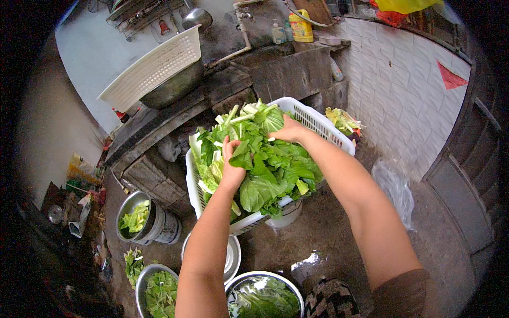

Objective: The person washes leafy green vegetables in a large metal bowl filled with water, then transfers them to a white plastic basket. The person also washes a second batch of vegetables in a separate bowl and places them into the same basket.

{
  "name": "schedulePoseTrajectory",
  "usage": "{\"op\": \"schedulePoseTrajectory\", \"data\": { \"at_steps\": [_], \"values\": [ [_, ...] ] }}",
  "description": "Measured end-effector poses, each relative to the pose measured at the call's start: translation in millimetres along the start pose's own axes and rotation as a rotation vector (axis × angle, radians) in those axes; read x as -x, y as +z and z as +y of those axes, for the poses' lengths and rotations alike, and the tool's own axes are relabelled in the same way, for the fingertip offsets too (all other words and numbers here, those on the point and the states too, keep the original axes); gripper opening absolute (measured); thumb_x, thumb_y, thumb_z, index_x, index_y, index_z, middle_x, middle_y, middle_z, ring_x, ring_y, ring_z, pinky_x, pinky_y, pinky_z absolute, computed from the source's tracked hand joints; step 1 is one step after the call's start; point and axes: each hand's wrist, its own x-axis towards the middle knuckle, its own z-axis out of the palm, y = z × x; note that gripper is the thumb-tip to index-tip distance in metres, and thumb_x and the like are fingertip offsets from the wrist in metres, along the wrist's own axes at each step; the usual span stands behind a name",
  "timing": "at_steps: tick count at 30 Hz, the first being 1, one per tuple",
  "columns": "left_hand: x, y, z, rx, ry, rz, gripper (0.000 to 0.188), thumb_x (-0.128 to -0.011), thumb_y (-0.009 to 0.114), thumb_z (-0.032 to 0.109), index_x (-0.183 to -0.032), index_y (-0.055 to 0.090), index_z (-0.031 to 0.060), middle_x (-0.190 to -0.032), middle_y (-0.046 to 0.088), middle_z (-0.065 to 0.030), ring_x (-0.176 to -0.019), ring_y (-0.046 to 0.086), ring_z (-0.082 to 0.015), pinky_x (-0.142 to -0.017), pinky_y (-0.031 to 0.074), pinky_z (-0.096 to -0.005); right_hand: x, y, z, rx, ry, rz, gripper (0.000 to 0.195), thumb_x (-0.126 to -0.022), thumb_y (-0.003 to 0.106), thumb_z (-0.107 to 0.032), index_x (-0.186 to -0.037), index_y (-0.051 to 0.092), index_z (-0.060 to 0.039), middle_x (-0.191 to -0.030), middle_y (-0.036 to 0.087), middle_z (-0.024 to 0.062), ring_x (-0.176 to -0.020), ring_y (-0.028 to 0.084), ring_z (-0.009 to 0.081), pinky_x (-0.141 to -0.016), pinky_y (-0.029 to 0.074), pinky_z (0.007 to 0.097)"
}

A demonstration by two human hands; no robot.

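Observation:
A white plastic basket (pixel 340 142) heaped with leafy green vegetables (pixel 264 175) stands in front of me, resting on what looks like a white bucket (pixel 287 216). My left hand (pixel 232 161) is at the heap's left side, its fingers partly behind a leaf. On the upper right of the pile is my right hand (pixel 289 130), against a pale cabbage-like leaf (pixel 271 120). Both hands press into or hold greens; leaves hide some of the fingers, so the grip is unclear. White stalks (pixel 234 117) stick out at the far side.
Below stand a metal basin (pixel 264 298) with greens in water, another basin (pixel 159 292) of leaves and a pot (pixel 135 216) of pale leaves. A stone counter (pixel 179 107) carries a wok (pixel 175 85) and a white perforated basket (pixel 155 65). A plastic bag (pixel 393 190) lies right, on wet floor.

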Motion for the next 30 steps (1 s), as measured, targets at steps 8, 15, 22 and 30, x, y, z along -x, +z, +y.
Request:
{"op": "schedulePoseTrajectory", "data": {
  "at_steps": [8,15,22,30],
  "values": [
    [7.5,-1.6,11.6,-0.034,0.017,-0.02,0.039,-0.074,0.062,0.014,-0.107,0.042,0.008,-0.124,0.034,-0.0117,-0.131,0.014,-0.0313,-0.102,0.022,-0.0372,-0.5,0.4,-2.0,0.154,0.229,0.008,0.099,-0.062,0.063,-0.059,-0.135,0.021,-0.0084,-0.132,0.035,0.0173,-0.121,0.035,0.032,-0.098,0.023,0.0592],
    [11.4,-0.4,8.4,-0.024,0.031,0.011,0.039,-0.074,0.062,0.013,-0.107,0.043,0.0075,-0.126,0.033,-0.0131,-0.131,0.014,-0.0311,-0.102,0.021,-0.0366,9.0,-1.6,-16.9,0.186,0.144,-0.045,0.096,-0.062,0.066,-0.055,-0.132,0.026,-0.0024,-0.128,0.04,0.0176,-0.115,0.042,0.0312,-0.098,0.024,0.0553],
    [15.1,-3.5,-0.1,-0.061,0.07,0.014,0.04,-0.074,0.063,0.012,-0.109,0.043,0.0077,-0.131,0.029,-0.0161,-0.131,0.015,-0.0318,-0.103,0.021,-0.0361,3.7,-3.4,1.0,0.03,0.18,-0.024,0.104,-0.051,0.066,-0.068,-0.124,0.04,0.0005,-0.128,0.041,0.0187,-0.116,0.042,0.0326,-0.098,0.025,0.0558],
    [20.9,-2.6,11.8,-0.033,0.041,0.058,0.04,-0.074,0.062,0.012,-0.109,0.043,0.0074,-0.13,0.031,-0.015,-0.132,0.013,-0.03,-0.103,0.02,-0.0347,27.9,-6.1,-24.1,0.204,0.144,0.112,0.086,-0.06,0.066,-0.058,-0.121,0.042,-0.0022,-0.113,0.055,0.0136,-0.104,0.054,0.0278,-0.1,0.02,0.0575]
  ]
}}
